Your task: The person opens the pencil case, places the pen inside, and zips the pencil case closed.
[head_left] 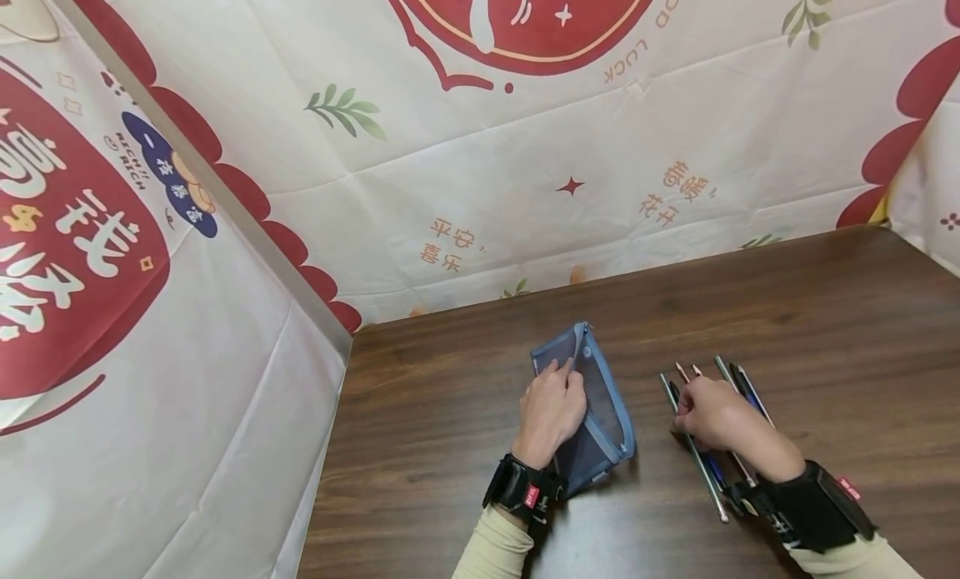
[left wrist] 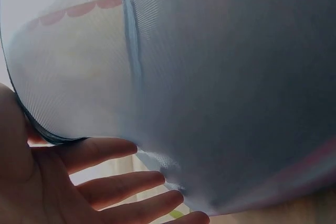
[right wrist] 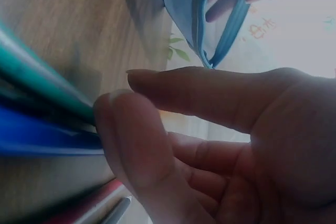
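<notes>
A blue mesh zippered pencil case (head_left: 611,400) stands on the table with its mouth unzipped. My left hand (head_left: 553,408) grips its near side, and in the left wrist view the fingers (left wrist: 123,187) lie along the mesh. To the right, a loose group of pencils and pens lies on the wood. My right hand (head_left: 716,412) is over them, its fingertips at a green pencil (head_left: 707,479). In the right wrist view, thumb and forefinger are bent with a small gap and nothing between them. A blue pen (right wrist: 42,135) lies beside the green pencil; the hand hides part of the group.
The brown wooden table (head_left: 420,446) ends at a printed white cloth (head_left: 525,171) along the back. A second printed cloth panel (head_left: 225,412) stands along the left edge. Dark pens (head_left: 742,383) lie just beyond my right hand.
</notes>
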Demonstrator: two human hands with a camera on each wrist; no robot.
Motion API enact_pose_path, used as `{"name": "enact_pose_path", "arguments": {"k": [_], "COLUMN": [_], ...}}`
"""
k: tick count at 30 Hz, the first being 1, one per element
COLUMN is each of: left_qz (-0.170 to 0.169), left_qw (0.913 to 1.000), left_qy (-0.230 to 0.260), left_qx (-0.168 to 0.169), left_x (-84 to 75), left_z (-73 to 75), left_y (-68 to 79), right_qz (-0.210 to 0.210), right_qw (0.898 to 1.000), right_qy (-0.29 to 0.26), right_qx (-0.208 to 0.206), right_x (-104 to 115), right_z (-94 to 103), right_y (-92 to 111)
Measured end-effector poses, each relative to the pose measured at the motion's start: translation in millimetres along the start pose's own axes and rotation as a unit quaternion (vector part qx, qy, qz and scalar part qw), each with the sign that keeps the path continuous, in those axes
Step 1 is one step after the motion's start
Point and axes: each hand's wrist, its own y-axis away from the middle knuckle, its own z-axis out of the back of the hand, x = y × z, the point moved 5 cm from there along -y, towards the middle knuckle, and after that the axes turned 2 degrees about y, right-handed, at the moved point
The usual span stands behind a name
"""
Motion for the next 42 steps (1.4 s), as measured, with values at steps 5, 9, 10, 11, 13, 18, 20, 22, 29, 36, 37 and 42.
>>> {"name": "enact_pose_path", "arguments": {"k": [5,9,10,11,13,18,20,22,29,36,37,42], "left_qz": [0.004,0.006,0.006,0.007,0.009,0.014,0.015,0.015,0.014,0.012,0.011,0.010], "left_qw": [1.0000,0.9999,0.9999,0.9999,0.9999,0.9997,0.9996,0.9996,0.9995,0.9994,0.9995,0.9995], "left_qy": [0.007,0.010,0.010,0.011,0.012,0.018,0.020,0.020,0.026,0.030,0.028,0.030], "left_qx": [-0.003,-0.005,-0.006,-0.006,-0.007,-0.010,-0.010,-0.011,-0.010,-0.009,-0.009,-0.007], "left_x": [2.4,3.4,3.6,3.9,4.3,5.2,5.3,5.4,5.9,6.6,6.6,6.8], "left_z": [0.9,2.1,2.4,2.7,2.9,2.9,2.8,3.0,3.6,3.8,3.9,4.4], "left_y": [0.3,0.2,0.1,-0.1,-0.3,-0.5,-0.5,-0.8,-1.2,-1.8,-1.9,-1.9], "right_qz": [-0.003,-0.009,-0.009,-0.008,-0.008,-0.005,-0.002,0.000,-0.005,-0.011,-0.012,-0.015], "right_qw": [1.000,1.000,1.000,1.000,0.999,0.998,0.997,0.996,0.995,0.994,0.994,0.997], "right_qy": [0.004,0.007,0.012,0.020,0.035,0.064,0.070,0.076,0.098,0.108,0.105,0.073], "right_qx": [-0.004,-0.005,-0.005,-0.007,-0.012,-0.024,-0.029,-0.034,-0.026,-0.024,-0.024,-0.026], "right_x": [1.3,2.1,2.5,2.6,2.6,3.1,4.3,5.9,11.7,12.2,11.8,10.5], "right_z": [-2.3,-4.5,-4.9,-5.1,-5.9,-7.3,-7.5,-7.6,-8.6,-10.4,-10.7,-10.9], "right_y": [-0.1,-0.5,-0.6,-0.9,-1.2,-0.9,-0.3,0.3,1.3,-0.9,-1.3,-2.1]}}
